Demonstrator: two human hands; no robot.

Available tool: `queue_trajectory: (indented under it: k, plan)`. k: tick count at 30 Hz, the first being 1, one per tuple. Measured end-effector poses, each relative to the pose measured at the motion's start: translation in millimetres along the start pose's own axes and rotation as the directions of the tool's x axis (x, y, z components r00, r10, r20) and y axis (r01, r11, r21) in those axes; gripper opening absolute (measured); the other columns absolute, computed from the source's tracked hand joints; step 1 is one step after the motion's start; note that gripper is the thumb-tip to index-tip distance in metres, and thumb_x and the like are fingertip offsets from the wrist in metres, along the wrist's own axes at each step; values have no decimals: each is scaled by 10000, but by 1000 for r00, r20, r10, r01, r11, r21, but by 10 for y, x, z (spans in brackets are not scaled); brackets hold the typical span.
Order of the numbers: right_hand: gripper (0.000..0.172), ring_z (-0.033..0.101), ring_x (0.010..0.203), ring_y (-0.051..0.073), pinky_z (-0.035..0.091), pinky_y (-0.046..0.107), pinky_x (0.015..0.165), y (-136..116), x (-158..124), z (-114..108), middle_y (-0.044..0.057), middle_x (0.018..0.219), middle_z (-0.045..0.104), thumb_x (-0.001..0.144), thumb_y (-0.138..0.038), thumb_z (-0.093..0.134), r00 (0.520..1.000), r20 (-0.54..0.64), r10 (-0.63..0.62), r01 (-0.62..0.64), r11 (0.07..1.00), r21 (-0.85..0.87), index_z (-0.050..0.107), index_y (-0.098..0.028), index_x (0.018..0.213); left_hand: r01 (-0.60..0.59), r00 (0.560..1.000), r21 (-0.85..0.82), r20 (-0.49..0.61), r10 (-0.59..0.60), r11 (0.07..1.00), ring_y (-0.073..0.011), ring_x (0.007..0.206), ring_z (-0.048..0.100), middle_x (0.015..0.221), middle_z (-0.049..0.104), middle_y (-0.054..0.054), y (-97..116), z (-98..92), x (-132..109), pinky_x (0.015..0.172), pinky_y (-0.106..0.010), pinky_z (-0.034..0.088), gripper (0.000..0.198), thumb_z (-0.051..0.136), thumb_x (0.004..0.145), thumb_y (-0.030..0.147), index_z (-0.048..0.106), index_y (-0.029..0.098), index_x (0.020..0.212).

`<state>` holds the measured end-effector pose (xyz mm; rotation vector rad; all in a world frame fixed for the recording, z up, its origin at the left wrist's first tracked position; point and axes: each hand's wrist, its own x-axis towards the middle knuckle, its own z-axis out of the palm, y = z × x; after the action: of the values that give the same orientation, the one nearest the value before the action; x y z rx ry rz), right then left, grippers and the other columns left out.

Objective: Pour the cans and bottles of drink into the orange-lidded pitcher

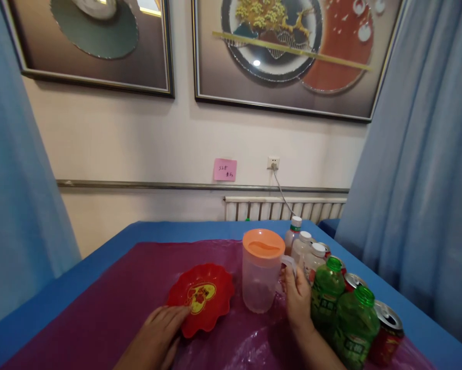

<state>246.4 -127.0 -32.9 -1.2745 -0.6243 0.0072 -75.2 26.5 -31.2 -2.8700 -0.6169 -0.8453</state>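
A clear plastic pitcher (260, 275) with an orange lid stands upright on the purple sheet. My right hand (297, 295) is closed around its handle on the right side. A red scalloped dish (201, 298) with a yellow heart pattern lies to the left of the pitcher. My left hand (159, 331) rests flat with fingers stretched out, its fingertips touching the dish's near left rim.
Two green bottles (342, 313), three white-capped bottles (303, 249) and red cans (386, 334) crowd the table's right side. The blue table (99, 252) carries a purple plastic sheet (118, 303). Blue curtains hang on both sides; a radiator (284, 208) lines the wall behind.
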Motion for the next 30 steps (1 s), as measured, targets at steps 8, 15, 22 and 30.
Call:
queue_trajectory:
  k: [8, 15, 22, 30]
  plan:
    - [459, 570, 717, 195, 424, 288, 656, 1, 6, 43, 29, 741, 652, 969, -592, 432, 996, -34, -80, 75, 988, -138, 625, -193, 853, -34, 997, -108, -79, 25, 994, -264, 1218, 611, 1320, 673, -54, 415, -482, 890, 1076, -432, 461, 363, 501, 949, 360, 592, 301, 1296]
    - [401, 612, 778, 224, 425, 293, 668, -63, 21, 52, 58, 775, 688, 986, -556, 424, 979, -49, -200, 185, 959, -214, 603, -212, 884, -262, 915, -181, 267, 304, 948, -253, 1136, 609, 1251, 699, -76, 1156, -654, 2398, 986, -368, 448, 303, 587, 924, 258, 646, 218, 1219]
    - [413, 540, 593, 211, 370, 303, 581, -71, 40, 77, 16, 620, 602, 1003, -562, 361, 963, -70, -259, 229, 929, -289, 491, -252, 763, -313, 835, -148, 427, 346, 938, -190, 797, 653, 868, 756, -24, 1241, -402, 2955, 685, -240, 433, 115, 699, 827, 267, 742, 204, 914]
    - [420, 527, 598, 212, 342, 303, 565, -79, 74, 119, 23, 651, 596, 1003, -579, 343, 967, -52, -250, 224, 928, -298, 469, -252, 772, -321, 839, -40, 451, 304, 946, -194, 823, 618, 881, 720, -30, 1290, -447, 2900, 845, -294, 422, 138, 603, 905, 307, 686, 203, 868]
